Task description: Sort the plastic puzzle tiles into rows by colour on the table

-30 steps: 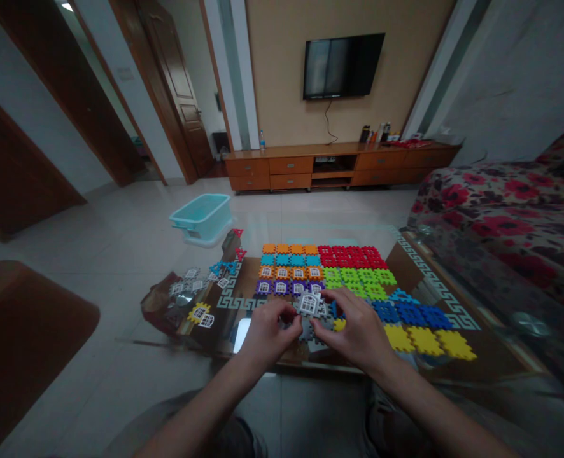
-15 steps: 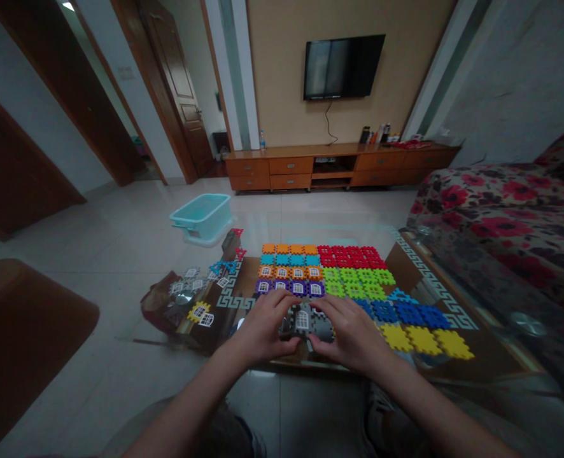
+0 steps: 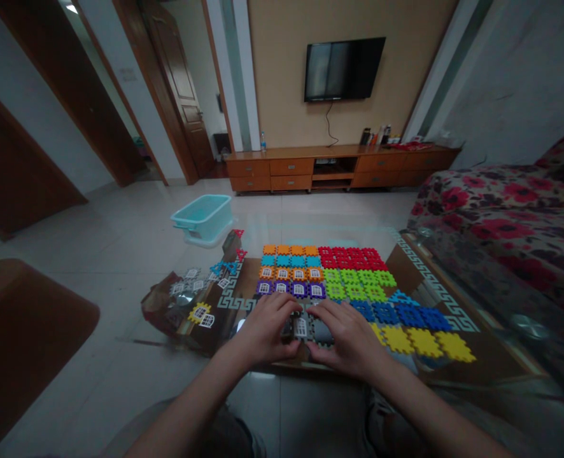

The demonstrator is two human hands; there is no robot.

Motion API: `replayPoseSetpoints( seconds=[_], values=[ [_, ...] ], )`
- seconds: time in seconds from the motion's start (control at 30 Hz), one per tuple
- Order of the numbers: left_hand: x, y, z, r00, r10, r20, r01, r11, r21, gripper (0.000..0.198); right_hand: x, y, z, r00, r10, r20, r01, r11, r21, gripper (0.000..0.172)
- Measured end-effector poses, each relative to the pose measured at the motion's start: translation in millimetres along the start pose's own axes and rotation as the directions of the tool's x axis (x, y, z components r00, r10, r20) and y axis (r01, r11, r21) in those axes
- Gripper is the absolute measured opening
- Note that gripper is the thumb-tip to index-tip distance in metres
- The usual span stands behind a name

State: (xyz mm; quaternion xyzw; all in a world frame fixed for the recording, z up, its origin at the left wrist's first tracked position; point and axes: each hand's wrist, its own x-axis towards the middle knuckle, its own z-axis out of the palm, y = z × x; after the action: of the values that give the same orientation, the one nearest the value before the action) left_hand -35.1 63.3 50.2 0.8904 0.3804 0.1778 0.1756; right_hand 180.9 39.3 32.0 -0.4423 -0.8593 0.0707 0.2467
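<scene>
My left hand (image 3: 268, 327) and my right hand (image 3: 347, 332) meet at the near edge of the glass table, fingers and thumbs curled around grey interlocking tiles. Between them a grey tile with a white window (image 3: 301, 327) shows. Beside it, partly under my right fingers, is a plain grey tile (image 3: 322, 332). My fingers cover the outer edges of these tiles. Just beyond lies a row of purple window tiles (image 3: 298, 289). Blue tiles (image 3: 384, 312) and yellow tiles (image 3: 425, 343) continue to the right of my right hand.
Farther back are orange window tiles (image 3: 282, 274), light blue tiles (image 3: 297, 261), orange tiles (image 3: 290, 250), red tiles (image 3: 353, 257) and green tiles (image 3: 351, 278). Loose white window pieces (image 3: 196, 285) and a yellow tile (image 3: 197, 312) lie left. A turquoise tub (image 3: 204, 219) stands on the floor.
The grey window tile has shifted slightly down and left between my hands. My right fingers have moved a little left, closer to my left hand.
</scene>
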Motion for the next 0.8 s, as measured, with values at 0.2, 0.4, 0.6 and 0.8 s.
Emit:
replayPoseSetpoints(
  seconds=[0.2,0.4,0.6,0.8],
  values=[
    [-1,-7,-1.8,1.000,0.004,-0.010,-0.004,0.999,0.040,0.049,0,2,0,0.999,-0.008,-0.046,0.008,1.000,-0.005,0.042],
    [-2,-12,-0.4,1.000,0.007,0.005,-0.008,0.995,0.099,0.048,0,3,1,0.999,-0.005,-0.043,0.004,1.000,-0.013,0.044],
    [-1,-10,-2.9,1.000,0.016,0.027,-0.019,0.994,0.110,0.044,0,1,0,1.000,0.001,-0.023,-0.001,1.000,-0.013,0.043],
    [2,-15,-5.2,0.997,0.014,0.076,-0.025,0.988,0.153,0.044,0,1,5,1.000,0.016,0.000,-0.016,0.999,-0.042,0.045]
  ],
)
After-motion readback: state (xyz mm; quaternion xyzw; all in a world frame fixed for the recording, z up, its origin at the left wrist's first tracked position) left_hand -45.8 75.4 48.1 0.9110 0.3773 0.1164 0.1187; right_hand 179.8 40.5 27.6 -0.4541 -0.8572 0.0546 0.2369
